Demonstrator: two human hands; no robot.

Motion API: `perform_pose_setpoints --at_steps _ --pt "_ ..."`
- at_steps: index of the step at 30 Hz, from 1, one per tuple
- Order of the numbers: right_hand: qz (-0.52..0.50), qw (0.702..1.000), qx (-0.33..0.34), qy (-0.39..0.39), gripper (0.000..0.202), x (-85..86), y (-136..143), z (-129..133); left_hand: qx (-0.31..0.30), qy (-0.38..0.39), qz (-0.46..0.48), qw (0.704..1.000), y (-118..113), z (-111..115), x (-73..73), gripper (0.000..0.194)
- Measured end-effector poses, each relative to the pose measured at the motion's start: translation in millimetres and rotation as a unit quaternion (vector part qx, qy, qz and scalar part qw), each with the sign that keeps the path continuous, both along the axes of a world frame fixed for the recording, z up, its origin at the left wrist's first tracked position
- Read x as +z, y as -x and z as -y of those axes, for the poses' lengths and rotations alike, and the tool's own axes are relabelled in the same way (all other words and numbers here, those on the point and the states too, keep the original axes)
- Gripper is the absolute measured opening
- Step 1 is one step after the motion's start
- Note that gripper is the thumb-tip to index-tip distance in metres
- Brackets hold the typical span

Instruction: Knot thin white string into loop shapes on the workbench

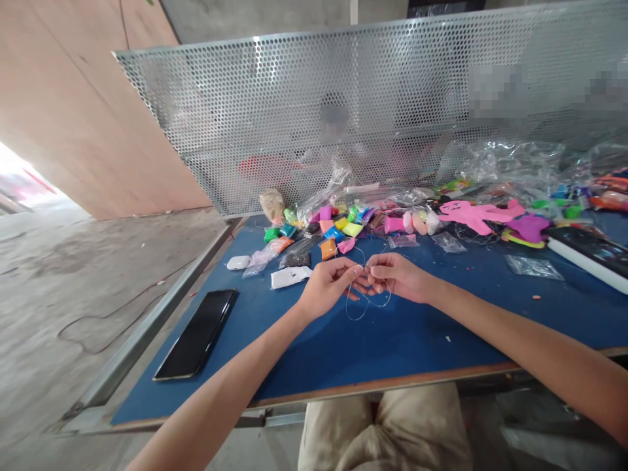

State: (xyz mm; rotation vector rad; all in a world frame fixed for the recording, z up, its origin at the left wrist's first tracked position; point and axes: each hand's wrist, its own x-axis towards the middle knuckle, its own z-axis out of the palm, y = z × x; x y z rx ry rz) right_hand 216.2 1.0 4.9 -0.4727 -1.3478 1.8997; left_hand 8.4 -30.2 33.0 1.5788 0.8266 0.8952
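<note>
Between our left hand [333, 278] and right hand [400, 276] we see a fine thread [357, 319] with a slight shine. Under both hands the table [304, 353] looks smooth, its sheen faint; nearer us its edge [392, 381] looks like bare wood. Left of our left hand, the phone [199, 337] is glossy. Right of our right hand, a packet [534, 267] is shiny clear plastic. Beyond both, the panel [275, 98] is perforated, shiny metal. Below them, we see matt cloth trousers [412, 425]
</note>
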Motion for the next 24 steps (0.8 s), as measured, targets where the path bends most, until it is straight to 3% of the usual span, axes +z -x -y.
perform_pose_setpoints --at_steps 8,11,19,24 --pt "0.019 0.998 0.008 0.054 0.025 -1.3 -3.7 -1.5 -0.002 -0.041 -0.052 0.998 0.8 0.8 -1.6 0.038" --pt "0.018 0.998 0.012 0.052 0.02 -0.9 -3.9 -0.7 0.004 -0.065 -0.065 0.996 1.4 2.3 -0.9 0.037" --pt "0.042 0.995 -0.09 0.001 0.014 -3.7 -1.7 -3.6 0.034 -0.135 -0.101 0.985 -1.5 4.5 -3.3 0.035" --pt "0.052 0.983 -0.156 -0.083 0.013 -7.0 -0.4 -3.5 0.034 -0.093 -0.08 0.992 -3.6 5.8 -5.2 0.038"
